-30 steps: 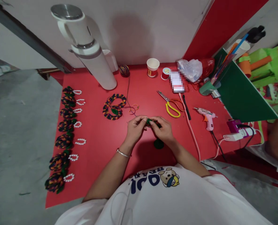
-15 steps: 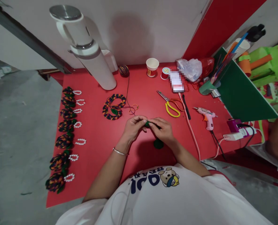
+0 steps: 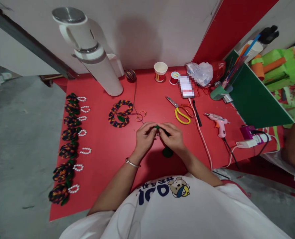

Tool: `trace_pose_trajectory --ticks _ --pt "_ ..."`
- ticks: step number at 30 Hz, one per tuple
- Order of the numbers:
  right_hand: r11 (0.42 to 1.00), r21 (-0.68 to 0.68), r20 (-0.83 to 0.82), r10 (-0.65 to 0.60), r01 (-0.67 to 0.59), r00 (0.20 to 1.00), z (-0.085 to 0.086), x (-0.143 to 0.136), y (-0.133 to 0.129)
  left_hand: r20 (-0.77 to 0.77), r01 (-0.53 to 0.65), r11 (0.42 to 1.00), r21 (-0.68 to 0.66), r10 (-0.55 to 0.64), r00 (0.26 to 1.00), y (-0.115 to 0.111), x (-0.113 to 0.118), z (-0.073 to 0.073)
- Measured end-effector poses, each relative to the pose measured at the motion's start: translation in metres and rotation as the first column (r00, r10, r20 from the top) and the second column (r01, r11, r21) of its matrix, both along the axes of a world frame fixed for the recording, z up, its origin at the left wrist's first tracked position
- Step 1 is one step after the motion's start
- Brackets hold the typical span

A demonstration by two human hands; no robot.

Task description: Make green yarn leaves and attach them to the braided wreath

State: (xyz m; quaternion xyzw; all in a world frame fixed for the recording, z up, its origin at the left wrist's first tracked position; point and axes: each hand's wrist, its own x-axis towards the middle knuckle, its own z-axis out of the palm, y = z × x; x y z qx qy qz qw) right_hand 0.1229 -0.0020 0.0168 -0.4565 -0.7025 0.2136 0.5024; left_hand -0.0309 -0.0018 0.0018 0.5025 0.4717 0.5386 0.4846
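Note:
My left hand (image 3: 146,136) and my right hand (image 3: 171,136) meet over the middle of the table. Between their closed fingertips they pinch a small green yarn piece (image 3: 157,127), mostly covered by the fingers. Something thin and dark shows under my right fingers; its kind I cannot make out. A round dark green thing, perhaps a yarn ball (image 3: 167,152), lies just below my right hand. Beyond my left hand lies a curled multicoloured braided yarn strip (image 3: 115,113) with a green leaf, near a yarn strand running to a multicoloured yarn ball (image 3: 130,75).
Yarn flowers (image 3: 67,150) with pearl bead loops line the table's left edge. A tall flask (image 3: 102,73), paper cup (image 3: 160,71), thread spool (image 3: 174,78) and phone (image 3: 186,86) stand or lie behind. Scissors (image 3: 182,116), a glue gun (image 3: 219,123) and cables are rightward.
My left hand has turned slightly and come closer to my right, its fingers now covering more of the green piece. The other things on the table stay put.

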Motion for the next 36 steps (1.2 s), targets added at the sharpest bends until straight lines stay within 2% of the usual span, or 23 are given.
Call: trace_pose_trajectory --ticks 3,8,15,18,21,24,27,30,36 --pt "0.999 0.04 0.027 -0.021 0.02 0.999 -0.001 0.0 0.0 -0.032 -0.023 0.999 0.046 0.024 0.999 0.001 -0.002 0.004" --pt "0.995 0.073 0.168 -0.078 0.067 0.983 0.001 0.005 -0.001 -0.023 -0.005 1.0 0.018 0.005 1.0 0.001 -0.001 0.009" --pt "0.995 0.095 0.3 -0.054 0.026 0.952 0.004 0.012 -0.003 -0.041 -0.003 1.0 0.012 0.003 0.999 0.003 -0.005 0.013" --pt "0.996 0.082 0.332 -0.044 0.017 0.942 0.006 0.014 -0.003 0.006 0.032 0.999 -0.028 -0.032 0.999 0.005 -0.008 0.014" --pt "0.997 0.076 0.268 0.013 -0.034 0.963 0.009 0.014 -0.001 0.161 0.116 0.982 -0.149 -0.091 0.983 0.008 -0.01 0.013" --pt "0.994 0.062 0.142 0.078 -0.087 0.987 0.01 0.013 0.002 0.311 0.227 0.939 -0.257 -0.142 0.94 0.01 -0.011 0.012" --pt "0.995 0.013 0.043 0.103 -0.104 0.994 0.011 0.011 0.002 0.347 0.305 0.904 -0.3 -0.194 0.918 0.011 -0.012 0.011" --pt "0.994 -0.072 -0.028 0.076 -0.078 0.997 0.013 0.01 0.001 0.324 0.288 0.903 -0.32 -0.181 0.929 0.011 -0.011 0.01" --pt "0.977 -0.194 -0.084 -0.11 0.092 0.99 0.017 0.016 0.004 0.318 0.145 0.917 -0.372 -0.021 0.948 0.014 -0.01 0.012"
